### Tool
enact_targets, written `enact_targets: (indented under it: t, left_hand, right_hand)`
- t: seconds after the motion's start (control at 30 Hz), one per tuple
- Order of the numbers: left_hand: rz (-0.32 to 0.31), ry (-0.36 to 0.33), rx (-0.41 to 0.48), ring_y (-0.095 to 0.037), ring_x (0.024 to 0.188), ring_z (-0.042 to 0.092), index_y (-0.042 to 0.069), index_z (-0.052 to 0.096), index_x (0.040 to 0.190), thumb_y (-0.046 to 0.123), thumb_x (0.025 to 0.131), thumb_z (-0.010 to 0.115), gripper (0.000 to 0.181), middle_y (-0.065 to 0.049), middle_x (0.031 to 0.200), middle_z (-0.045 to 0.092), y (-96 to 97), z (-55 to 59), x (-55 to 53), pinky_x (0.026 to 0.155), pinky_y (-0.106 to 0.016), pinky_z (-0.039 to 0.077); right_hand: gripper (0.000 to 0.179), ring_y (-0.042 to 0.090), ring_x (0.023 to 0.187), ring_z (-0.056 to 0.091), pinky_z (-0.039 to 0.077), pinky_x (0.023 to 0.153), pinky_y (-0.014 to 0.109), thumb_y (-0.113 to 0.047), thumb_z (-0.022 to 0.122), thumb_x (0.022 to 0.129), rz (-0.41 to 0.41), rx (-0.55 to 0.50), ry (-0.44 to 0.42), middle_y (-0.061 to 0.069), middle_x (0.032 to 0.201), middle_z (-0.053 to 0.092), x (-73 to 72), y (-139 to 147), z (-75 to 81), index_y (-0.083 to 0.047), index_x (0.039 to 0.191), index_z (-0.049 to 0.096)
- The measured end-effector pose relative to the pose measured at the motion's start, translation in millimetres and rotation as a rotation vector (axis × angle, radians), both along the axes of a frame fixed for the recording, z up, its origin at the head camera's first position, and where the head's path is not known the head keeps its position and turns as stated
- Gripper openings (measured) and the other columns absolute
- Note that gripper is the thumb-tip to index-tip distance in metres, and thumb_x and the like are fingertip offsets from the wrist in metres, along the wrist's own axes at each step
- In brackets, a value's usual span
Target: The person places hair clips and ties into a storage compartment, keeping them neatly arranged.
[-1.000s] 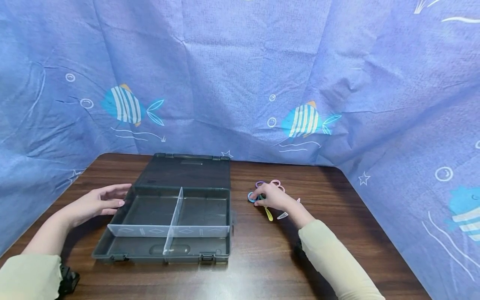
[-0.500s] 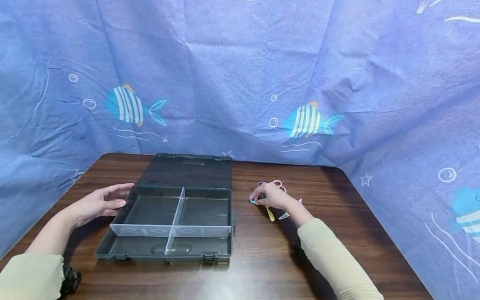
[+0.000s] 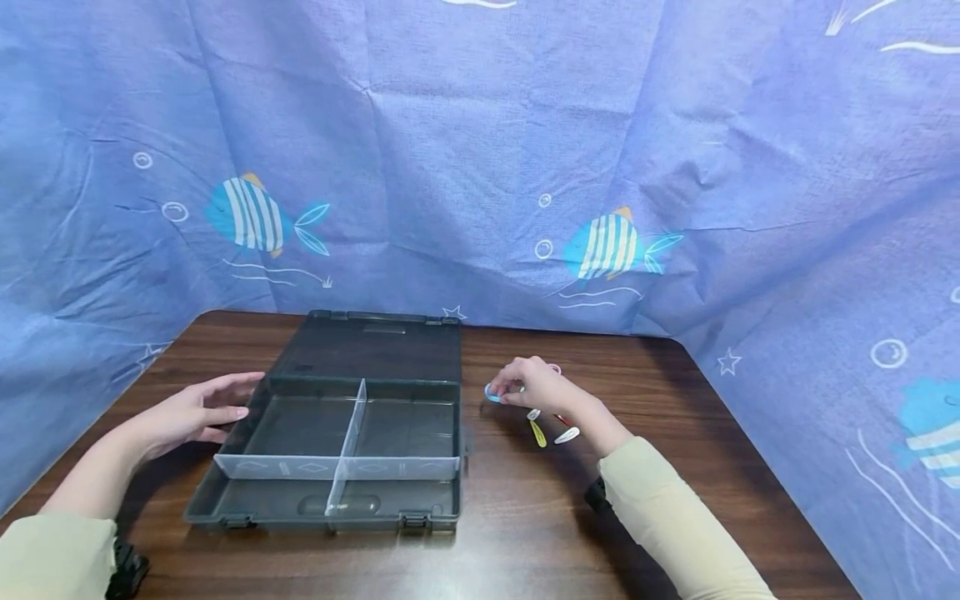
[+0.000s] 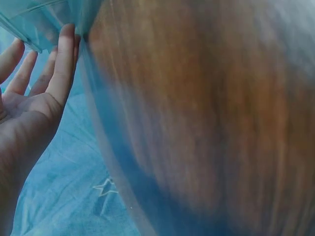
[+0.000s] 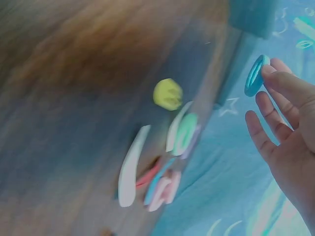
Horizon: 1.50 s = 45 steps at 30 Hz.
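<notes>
My right hand (image 3: 543, 392) pinches a blue hair tie (image 5: 253, 90) between thumb and fingertips, raised off the table in the right wrist view. Just beyond the left side of a smoky grey divider box (image 3: 397, 521) is my left hand (image 3: 176, 417), fingers extended and touching the box's edge. The box lies with its lid (image 3: 375, 346) folded back. Pale dividers (image 3: 285, 467) split it into several compartments. Under and near the right hand lie a yellow snap hair clip (image 3: 538, 434) and a white one (image 3: 567, 436). The right hand partly hides the pile in the head view.
A green hair tie (image 5: 192, 123), pink pieces (image 5: 165, 191) and a red piece (image 5: 147, 173) lie in the blurred pile in the right wrist view. The brown wooden table (image 3: 540, 533) ends at a blue fish-print cloth (image 3: 465, 167).
My right hand has taken up the blue hair tie and moved slightly left with it, uncovering more of the hair clips. The left hand stays beside the box.
</notes>
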<state>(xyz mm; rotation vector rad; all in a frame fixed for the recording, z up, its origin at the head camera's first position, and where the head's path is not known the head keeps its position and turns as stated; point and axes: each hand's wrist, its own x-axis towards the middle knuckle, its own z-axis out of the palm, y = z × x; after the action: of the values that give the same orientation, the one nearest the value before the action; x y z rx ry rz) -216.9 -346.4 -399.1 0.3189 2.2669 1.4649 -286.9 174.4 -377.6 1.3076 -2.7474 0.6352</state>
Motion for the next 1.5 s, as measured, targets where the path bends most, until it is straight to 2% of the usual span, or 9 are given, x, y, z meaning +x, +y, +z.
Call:
enact_targets:
  t: [0.2, 0.57, 0.83, 1.2, 1.5]
  left_hand:
    - [-0.004, 0.001, -0.017, -0.055, 0.129, 0.027, 0.006, 0.008, 0.151, 0.022, 0.099, 0.049, 0.068, -0.034, 0.150, 0.007, 0.4, 3.1, 4.2, 0.084, -0.054, 0.049]
    - [0.035, 0.009, -0.020, -0.056, 0.129, 0.025, 0.004, 0.008, 0.151, 0.024, 0.098, 0.052, 0.072, -0.035, 0.149, 0.008, 7.2, 3.9, 6.0, 0.083, -0.055, 0.049]
    - [0.047, 0.026, -0.048, -0.055, 0.128, 0.028, 0.004, 0.008, 0.151, 0.025, 0.098, 0.052, 0.072, -0.035, 0.148, 0.010, 10.6, 0.2, 4.9, 0.082, -0.055, 0.049]
    - [0.069, 0.018, -0.069, -0.055, 0.128, 0.029, 0.002, 0.009, 0.150, 0.023, 0.098, 0.051, 0.071, -0.035, 0.148, 0.010, 17.1, 3.0, 6.0, 0.079, -0.051, 0.052]
    - [0.072, 0.013, -0.071, -0.054, 0.128, 0.030, 0.002, 0.008, 0.150, 0.022, 0.098, 0.052, 0.071, -0.036, 0.148, 0.009, 18.1, 1.3, 7.5, 0.079, -0.050, 0.052]
  right_hand:
    - [0.013, 0.011, 0.082, 0.059, 0.047, 0.075, 0.025, -0.009, 0.074, 0.078, 0.058, -0.021, 0.063, -0.007, 0.079, 0.068, 6.5, -15.8, 18.4, -0.014, 0.090, 0.074]
    - [0.016, 0.014, 0.078, 0.061, 0.047, 0.075, 0.023, -0.004, 0.074, 0.078, 0.219, -0.062, 0.167, -0.005, 0.078, 0.068, 9.8, -45.0, 47.4, -0.012, 0.091, 0.073]
    - [0.016, 0.011, 0.079, 0.060, 0.046, 0.075, 0.019, -0.006, 0.074, 0.079, 0.262, -0.036, 0.229, -0.006, 0.081, 0.067, 9.2, -66.8, 61.9, -0.012, 0.093, 0.074]
    - [0.013, 0.009, 0.084, 0.059, 0.045, 0.079, 0.016, -0.007, 0.071, 0.083, 0.288, -0.035, 0.192, -0.004, 0.085, 0.068, 18.9, -100.4, 81.5, -0.012, 0.095, 0.074]
    - [0.014, 0.007, 0.088, 0.059, 0.044, 0.081, 0.013, -0.009, 0.069, 0.086, 0.313, -0.016, 0.134, -0.004, 0.092, 0.069, 23.3, -128.7, 87.4, -0.012, 0.099, 0.074]
